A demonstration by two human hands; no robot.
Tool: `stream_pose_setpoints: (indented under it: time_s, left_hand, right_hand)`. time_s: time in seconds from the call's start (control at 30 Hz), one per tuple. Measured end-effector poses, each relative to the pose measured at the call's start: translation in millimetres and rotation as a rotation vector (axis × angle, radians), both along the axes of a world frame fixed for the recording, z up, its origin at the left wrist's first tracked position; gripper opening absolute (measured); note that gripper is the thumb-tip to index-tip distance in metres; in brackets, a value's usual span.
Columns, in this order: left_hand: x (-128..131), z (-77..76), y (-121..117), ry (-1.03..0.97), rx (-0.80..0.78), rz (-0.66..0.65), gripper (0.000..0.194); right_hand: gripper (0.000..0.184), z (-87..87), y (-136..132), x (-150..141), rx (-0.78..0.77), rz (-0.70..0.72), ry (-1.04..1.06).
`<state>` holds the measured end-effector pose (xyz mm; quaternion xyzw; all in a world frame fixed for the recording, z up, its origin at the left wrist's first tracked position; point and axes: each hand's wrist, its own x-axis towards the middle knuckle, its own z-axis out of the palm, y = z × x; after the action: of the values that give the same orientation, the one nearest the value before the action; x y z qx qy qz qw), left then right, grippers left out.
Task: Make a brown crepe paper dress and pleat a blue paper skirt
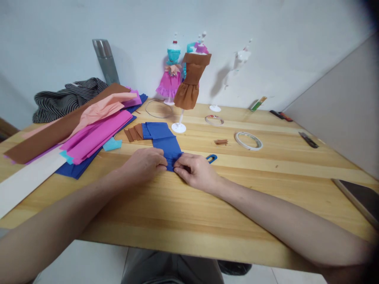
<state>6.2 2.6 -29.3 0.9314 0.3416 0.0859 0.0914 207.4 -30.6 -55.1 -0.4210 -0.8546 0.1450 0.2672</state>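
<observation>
On your counter, the paper pile slants along the left edge; the brown dress stands towards the back edge. Your right hand pinches the near end of the blue strip, right of the pile and reaching towards the front edge; your left hand grips its left side, thumb hidden. You seem to be folding that end; the next move likely calls for an even, light pinch.

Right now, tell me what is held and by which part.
The blue strip, by its near end: left hand at its left edge, right hand at its right.
</observation>
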Motion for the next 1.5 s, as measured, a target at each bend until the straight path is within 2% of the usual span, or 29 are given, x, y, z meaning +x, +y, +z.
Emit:
stream_pose_setpoints:
  time_s: [0.17,0.5,1.0,1.5]
  left_hand:
    - [-1.5,-0.1,-0.5,0.027,0.019,-0.014,0.022]
    - [5.0,7.3,-7.2,0.152,0.051,-0.001,0.028]
    - [7.8,10.7,-12.8,0.159,0.057,0.019,0.031]
    - [8.0,5.7,-10.8,0.112,0.093,-0.005,0.026]
  right_hand:
    - [0.012,1.0,-2.7,0.1,0.049,0.002,-0.095]
    - [0.013,-1.9,-2.8,-0.8,0.081,-0.022,-0.152]
    - [0.018,-0.9,-5.2,-1.1,0.157,-0.018,-0.141]
    - [0.014,-3.4,-0.9,1.1,0.081,0.013,-0.051]
